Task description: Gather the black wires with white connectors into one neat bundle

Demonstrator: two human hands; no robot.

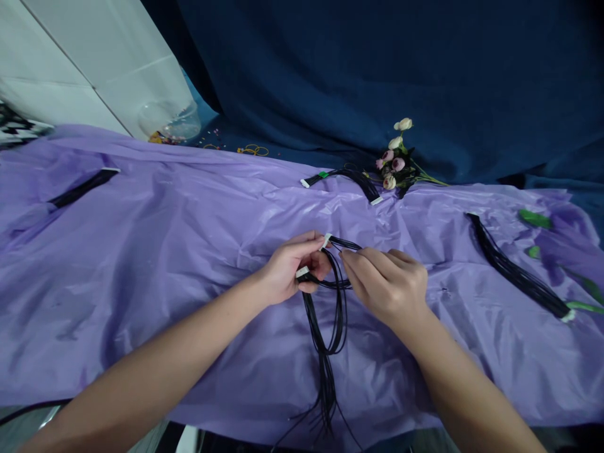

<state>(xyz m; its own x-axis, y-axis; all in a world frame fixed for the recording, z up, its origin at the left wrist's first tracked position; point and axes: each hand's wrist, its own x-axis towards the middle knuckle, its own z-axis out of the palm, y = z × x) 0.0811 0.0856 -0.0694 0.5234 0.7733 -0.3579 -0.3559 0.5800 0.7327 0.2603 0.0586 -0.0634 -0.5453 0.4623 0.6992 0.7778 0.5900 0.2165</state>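
My left hand (295,267) is closed on a white connector (326,240) between thumb and fingers, with a second white connector (302,272) against its palm side. Black wires (325,352) run from these connectors, loop below the hands and end in loose, spread strands near the front edge. To the right, my right hand (389,283) has its fingers curled and pinched on black wires close to the upper connector. Its fingertips are partly hidden behind the knuckles.
Purple sheeting (198,251) covers the table. Black wire bundles lie at the left (85,187), back centre (352,176) and right (516,270). Artificial flowers (396,157) rest at the back, beside a dark blue curtain (377,69). A clear bowl (174,119) stands back left.
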